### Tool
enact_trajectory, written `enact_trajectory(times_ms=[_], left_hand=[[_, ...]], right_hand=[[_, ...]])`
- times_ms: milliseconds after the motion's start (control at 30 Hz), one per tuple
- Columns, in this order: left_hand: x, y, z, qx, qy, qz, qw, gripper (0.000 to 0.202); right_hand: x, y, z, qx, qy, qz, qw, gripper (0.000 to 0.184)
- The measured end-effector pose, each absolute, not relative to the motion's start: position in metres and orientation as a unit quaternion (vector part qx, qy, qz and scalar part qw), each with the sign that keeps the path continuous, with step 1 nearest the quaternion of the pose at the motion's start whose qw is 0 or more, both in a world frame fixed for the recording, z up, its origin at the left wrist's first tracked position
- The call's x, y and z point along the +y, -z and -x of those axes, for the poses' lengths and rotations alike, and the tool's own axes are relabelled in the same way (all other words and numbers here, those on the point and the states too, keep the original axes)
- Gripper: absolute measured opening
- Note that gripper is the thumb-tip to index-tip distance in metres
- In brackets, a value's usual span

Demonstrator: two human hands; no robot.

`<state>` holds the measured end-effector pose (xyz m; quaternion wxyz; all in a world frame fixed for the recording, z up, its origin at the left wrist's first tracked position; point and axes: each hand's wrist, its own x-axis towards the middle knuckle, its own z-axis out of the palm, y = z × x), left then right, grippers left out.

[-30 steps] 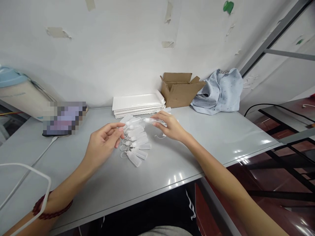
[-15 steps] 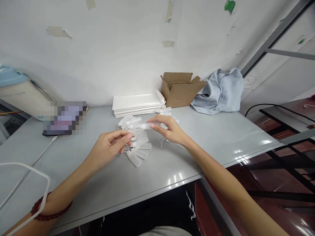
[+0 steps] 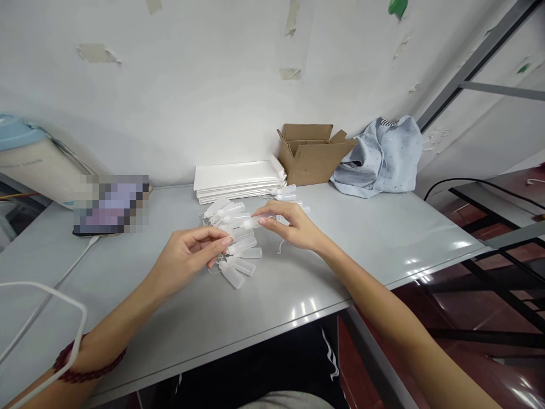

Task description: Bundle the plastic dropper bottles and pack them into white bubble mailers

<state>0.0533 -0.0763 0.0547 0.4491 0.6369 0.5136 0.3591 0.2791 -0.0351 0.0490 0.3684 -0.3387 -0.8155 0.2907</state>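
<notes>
The small, slender bottles (image 3: pixel 242 246) are translucent, whitish and narrow-necked.

Grey counter (image 3: pixel 395 233) w/ small bottles (image 3: pixel 241 266) mid-surface, white stack (image 3: pixel 238 176), open cardboard box (image 3: pixel 317 166) & blue cloth (image 3: pixel 389 162) behind, blurred device (image 3: pixel 117 201) (prob. a phone) at L.

One left hand (image 3: pixel 191 250) and one right hand (image 3: pixel 289 224) are counted. One small bottle (image 3: pixel 250 224) is recorded in the right hand. At least seven are counted in the main group of bottles (image 3: pixel 232 275); the exact total is obscured by overlap. At least two are noted in a second group of bottles (image 3: pixel 286 190). One cardboard box (image 3: pixel 317 165), one white stack (image 3: pixel 238 175) of several layers, one phone (image 3: pixel 113 204), one blue cloth (image 3: pixel 383 162) and one bracelet (image 3: pixel 97 375) are logged. Four larger tape remnants (image 3: pixel 97 53) and two green patches (image 3: pixel 398 8) are recorded.
</notes>
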Motion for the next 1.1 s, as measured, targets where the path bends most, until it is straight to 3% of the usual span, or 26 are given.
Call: enact_trajectory(times_ms=[1100], left_hand=[[-0.0769, -0.0546, -0.054, 0.514, -0.361, -0.65, 0.427, 0.018]], right_hand=[[-0.0366, -0.0521, -0.28, -0.791, -0.37, 0.335, 0.355, 0.02]])
